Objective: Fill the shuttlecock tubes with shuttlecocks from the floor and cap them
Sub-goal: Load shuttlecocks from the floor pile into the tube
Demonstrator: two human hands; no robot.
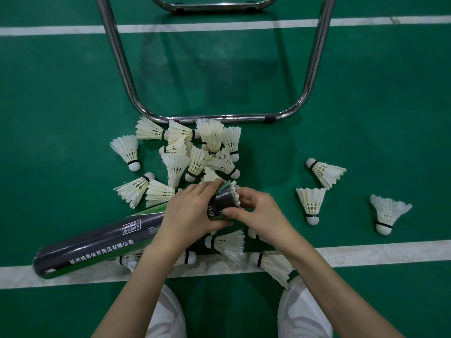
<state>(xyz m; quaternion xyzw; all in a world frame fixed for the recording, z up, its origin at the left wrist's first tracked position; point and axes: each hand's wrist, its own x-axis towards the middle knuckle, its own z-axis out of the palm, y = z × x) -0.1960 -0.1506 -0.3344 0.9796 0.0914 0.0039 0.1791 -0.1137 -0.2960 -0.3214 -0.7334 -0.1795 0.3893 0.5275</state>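
A long black and green shuttlecock tube (102, 242) lies tilted across the green floor, its closed end at the lower left. My left hand (190, 213) grips the tube near its open end. White feathers of a shuttlecock (236, 194) stick out of that opening. My right hand (258, 211) holds this shuttlecock at the tube's mouth, thumb on the tube's rim. A pile of several white shuttlecocks (195, 152) lies just beyond my hands. Three more shuttlecocks (312, 203) lie apart on the right, and others lie under my forearms (227, 242).
A chrome tube frame (219, 118) of a chair or stand rests on the floor right behind the pile. White court lines (366, 252) cross the floor near and far. My two white shoes (302, 311) stand at the bottom edge.
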